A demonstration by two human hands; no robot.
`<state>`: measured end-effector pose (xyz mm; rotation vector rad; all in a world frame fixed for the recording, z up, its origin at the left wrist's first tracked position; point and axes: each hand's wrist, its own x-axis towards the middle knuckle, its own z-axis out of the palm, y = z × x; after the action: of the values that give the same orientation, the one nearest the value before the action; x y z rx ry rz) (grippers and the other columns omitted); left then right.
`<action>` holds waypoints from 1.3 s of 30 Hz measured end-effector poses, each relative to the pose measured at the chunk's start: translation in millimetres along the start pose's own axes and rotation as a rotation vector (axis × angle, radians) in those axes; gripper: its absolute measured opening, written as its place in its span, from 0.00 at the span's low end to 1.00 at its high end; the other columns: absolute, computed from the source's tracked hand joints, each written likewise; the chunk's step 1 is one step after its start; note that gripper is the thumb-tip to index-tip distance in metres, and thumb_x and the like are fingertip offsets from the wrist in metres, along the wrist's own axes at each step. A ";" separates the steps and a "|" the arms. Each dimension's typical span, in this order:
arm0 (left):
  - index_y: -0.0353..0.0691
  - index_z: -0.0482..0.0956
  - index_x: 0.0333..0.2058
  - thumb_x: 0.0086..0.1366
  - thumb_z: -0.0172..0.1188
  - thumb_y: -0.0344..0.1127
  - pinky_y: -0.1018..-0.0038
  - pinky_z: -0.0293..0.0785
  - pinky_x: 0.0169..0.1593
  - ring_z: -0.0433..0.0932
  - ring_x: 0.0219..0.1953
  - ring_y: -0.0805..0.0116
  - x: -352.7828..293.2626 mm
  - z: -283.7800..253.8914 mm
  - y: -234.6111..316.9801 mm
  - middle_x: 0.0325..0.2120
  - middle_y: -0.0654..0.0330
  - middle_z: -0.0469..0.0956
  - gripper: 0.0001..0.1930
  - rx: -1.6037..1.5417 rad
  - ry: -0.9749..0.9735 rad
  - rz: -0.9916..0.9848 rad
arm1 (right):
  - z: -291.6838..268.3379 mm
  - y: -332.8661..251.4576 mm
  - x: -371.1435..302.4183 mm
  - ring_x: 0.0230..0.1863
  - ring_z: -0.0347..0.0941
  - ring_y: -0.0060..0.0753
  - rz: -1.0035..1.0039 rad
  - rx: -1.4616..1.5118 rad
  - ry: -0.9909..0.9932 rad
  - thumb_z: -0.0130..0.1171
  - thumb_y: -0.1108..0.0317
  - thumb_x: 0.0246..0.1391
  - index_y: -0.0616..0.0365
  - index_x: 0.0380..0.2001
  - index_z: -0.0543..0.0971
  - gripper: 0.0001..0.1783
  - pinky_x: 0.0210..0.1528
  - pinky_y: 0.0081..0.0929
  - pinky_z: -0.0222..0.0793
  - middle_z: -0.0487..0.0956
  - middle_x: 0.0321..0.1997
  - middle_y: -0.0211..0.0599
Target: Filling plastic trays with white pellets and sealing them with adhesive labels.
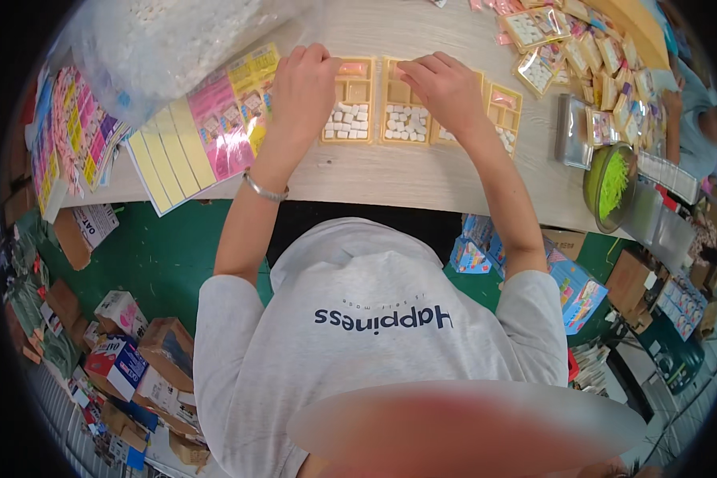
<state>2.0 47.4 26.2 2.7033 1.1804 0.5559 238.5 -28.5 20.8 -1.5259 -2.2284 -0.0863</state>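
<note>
Several small yellow compartment trays stand side by side on the table. The left tray (347,132) and the one beside it (388,137) hold white marshmallow-like pieces (406,122) in their near compartments. A small pink packet (352,69) lies in the left tray's far compartment. My left hand (304,92) is at that tray's far left corner, fingers curled; what they hold, if anything, is hidden. My right hand (448,89) reaches over the second tray, its fingertips pinched at another pink packet (397,73). My right hand and forearm partly cover the trays further right.
Printed yellow and pink card sheets (179,155) lie left, below a large clear bag (167,48) of white pieces. Filled packs (605,68) pile up at the far right. A bowl of green shreds (612,187) stands near the right edge. Another person's arm (671,119) shows beyond.
</note>
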 end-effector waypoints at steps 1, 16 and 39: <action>0.38 0.85 0.42 0.61 0.62 0.36 0.58 0.74 0.54 0.79 0.50 0.53 -3.0 -0.7 3.0 0.43 0.57 0.82 0.13 -0.004 -0.042 -0.025 | -0.6 -0.6 -1.0 0.36 0.80 0.35 0.081 0.077 0.044 0.66 0.69 0.53 0.51 0.37 0.86 0.07 0.38 0.34 0.77 0.84 0.34 0.28; 0.40 0.83 0.47 0.60 0.65 0.36 0.60 0.75 0.52 0.78 0.49 0.51 118.5 73.2 16.3 0.46 0.50 0.81 0.16 -0.184 0.092 -0.025 | 29.8 140.6 94.2 0.48 0.75 0.52 0.543 -0.087 -0.026 0.63 0.58 0.52 0.56 0.27 0.85 0.13 0.55 0.46 0.69 0.82 0.38 0.48; 0.45 0.87 0.38 0.57 0.65 0.26 0.69 0.80 0.46 0.84 0.43 0.63 17.0 18.5 -18.5 0.41 0.65 0.86 0.11 -0.328 0.230 0.236 | 7.6 86.6 84.2 0.41 0.77 0.43 0.439 -0.065 0.015 0.66 0.63 0.51 0.53 0.30 0.85 0.07 0.45 0.40 0.73 0.81 0.34 0.37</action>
<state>7.2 72.8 8.9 2.5539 0.7321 1.0182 289.1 81.1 29.9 -2.0034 -1.8449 -0.0367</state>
